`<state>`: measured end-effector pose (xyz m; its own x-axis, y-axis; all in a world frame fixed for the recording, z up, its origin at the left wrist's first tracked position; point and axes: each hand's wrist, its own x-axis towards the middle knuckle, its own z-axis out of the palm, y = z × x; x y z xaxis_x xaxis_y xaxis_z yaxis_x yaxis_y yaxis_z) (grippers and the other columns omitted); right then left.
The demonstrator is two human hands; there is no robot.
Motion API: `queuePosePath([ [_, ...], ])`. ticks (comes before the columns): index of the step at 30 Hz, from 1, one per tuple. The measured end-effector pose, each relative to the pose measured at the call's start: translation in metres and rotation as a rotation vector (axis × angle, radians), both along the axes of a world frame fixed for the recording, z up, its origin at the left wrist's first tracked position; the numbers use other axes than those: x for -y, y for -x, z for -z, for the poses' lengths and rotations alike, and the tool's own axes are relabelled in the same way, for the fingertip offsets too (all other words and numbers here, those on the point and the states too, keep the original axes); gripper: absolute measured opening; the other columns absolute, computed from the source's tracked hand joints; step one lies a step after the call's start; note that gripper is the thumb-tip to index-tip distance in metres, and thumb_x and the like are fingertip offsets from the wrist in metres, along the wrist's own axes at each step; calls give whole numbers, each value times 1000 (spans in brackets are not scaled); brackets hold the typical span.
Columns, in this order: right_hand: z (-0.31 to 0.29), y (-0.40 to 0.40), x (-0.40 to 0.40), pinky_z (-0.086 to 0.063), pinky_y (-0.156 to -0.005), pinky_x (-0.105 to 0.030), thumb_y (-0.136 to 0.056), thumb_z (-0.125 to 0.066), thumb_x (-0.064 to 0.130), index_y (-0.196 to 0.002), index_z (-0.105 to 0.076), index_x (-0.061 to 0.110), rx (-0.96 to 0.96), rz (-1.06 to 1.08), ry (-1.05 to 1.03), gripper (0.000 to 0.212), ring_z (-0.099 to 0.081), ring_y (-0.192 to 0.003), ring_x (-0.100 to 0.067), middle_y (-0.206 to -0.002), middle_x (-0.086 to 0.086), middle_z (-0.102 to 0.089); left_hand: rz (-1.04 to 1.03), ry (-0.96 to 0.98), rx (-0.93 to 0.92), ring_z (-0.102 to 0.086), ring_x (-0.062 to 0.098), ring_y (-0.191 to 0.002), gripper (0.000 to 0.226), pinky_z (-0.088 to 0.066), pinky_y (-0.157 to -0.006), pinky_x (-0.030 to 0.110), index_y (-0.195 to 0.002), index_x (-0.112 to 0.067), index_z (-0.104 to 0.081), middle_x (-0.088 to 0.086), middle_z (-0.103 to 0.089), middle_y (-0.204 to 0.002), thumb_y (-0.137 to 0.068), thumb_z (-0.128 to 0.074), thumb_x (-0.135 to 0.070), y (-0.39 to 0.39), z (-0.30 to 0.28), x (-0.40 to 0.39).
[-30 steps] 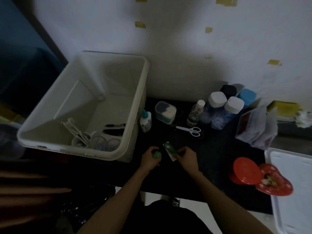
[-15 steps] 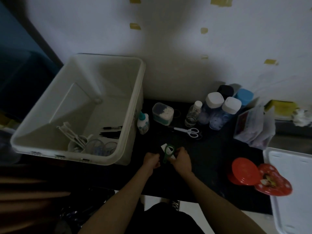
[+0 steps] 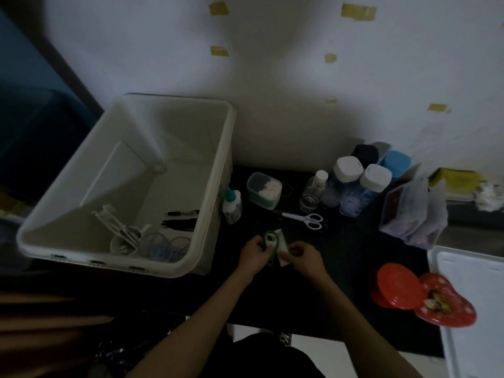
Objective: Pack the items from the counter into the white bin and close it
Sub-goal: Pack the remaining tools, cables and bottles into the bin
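While both hands pinch it, the green ring (image 3: 270, 241) carries a white card (image 3: 282, 248).

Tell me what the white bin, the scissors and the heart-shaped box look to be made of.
White bin: matte plastic, judging by its moulded, rounded rim and slightly translucent walls. Scissors: white plastic handles; the blades are too dark to judge, probably metal. Heart-shaped box: likely painted tin, going by its glossy red sheen and printed picture, though glossy plastic is possible.

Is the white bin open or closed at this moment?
Open. The white bin has no lid on it; pens and cups show inside. A white lid lies apart at the right of the counter.
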<state>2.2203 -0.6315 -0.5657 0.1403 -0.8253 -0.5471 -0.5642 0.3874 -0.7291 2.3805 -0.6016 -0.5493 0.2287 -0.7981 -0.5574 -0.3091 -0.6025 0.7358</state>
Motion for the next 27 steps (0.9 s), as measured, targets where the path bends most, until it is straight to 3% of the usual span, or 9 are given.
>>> queuePosePath([
  [3,-42,3,14,-54,-62,-25,-84,-75,30,-97,-66,18,157,77,73,20,-70,-81,-13,-98,-4,-74,27,125,-105,-56,13,-74,22,-43,-67,25,-92,-9,-55,4,-59,-84,-93,-61,-29,-2,-54,9],
  [7,-118,-9,25,-54,-60,-22,-87,-71,27,-108,-61,24,330,69,183,23,-72,-83,-8,-98,4,-73,-13,320,-235,-65,19,-91,19,-54,-77,34,-99,-21,-62,4,-65,-96,-93,-60,-38,-19,-139,13],
  [10,-163,-29,33,-59,-69,-30,-88,-70,22,-109,-60,27,415,8,242,23,-72,-86,-11,-99,4,-73,-43,448,-107,-60,15,-77,28,-48,-63,28,-100,-18,-61,7,-62,-92,-90,-62,-44,-50,-182,15],
  [13,-191,-54,40,-60,-78,-37,-90,-68,18,-109,-62,19,462,-51,306,20,-72,-91,-17,-100,-2,-74,-175,441,-261,-57,9,-67,26,-43,-54,19,-110,-17,-64,2,-62,-88,-90,-66,-33,-92,-209,12],
  [16,-212,-82,41,-58,-82,-30,-91,-66,18,-111,-62,13,451,-150,354,21,-72,-92,-11,-98,3,-76,-234,457,-265,-43,5,-49,23,-34,-44,16,-107,-14,-64,-3,-56,-70,-88,-69,-27,-147,-221,0],
  [19,-227,-117,41,-58,-84,-34,-91,-66,19,-110,-62,10,417,-260,329,21,-73,-91,-14,-96,1,-76,-285,430,-113,-42,7,-52,30,-36,-45,17,-110,-13,-64,0,-56,-75,-86,-71,-28,-201,-217,-11],
  [23,-239,-176,46,-57,-89,-38,-90,-67,28,-112,-61,14,228,-499,316,27,-71,-92,-11,-101,2,-74,-275,355,6,-44,8,-51,27,-37,-42,15,-111,-16,-64,-2,-53,-65,-87,-71,-25,-256,-197,-16],
  [25,-245,-207,48,-56,-90,-38,-94,-61,29,-119,-58,17,128,-609,292,28,-69,-94,-12,-107,3,-69,-253,322,47,-44,9,-51,26,-36,-42,17,-109,-15,-65,-2,-52,-64,-86,-72,-25,-283,-184,-14],
  [27,-244,-237,50,-56,-89,-35,-100,-49,21,-125,-54,16,152,-647,152,26,-68,-93,-15,-109,-1,-64,-238,291,80,-46,11,-52,29,-37,-44,22,-109,-11,-66,-1,-53,-64,-85,-72,-27,-307,-171,-10],
])
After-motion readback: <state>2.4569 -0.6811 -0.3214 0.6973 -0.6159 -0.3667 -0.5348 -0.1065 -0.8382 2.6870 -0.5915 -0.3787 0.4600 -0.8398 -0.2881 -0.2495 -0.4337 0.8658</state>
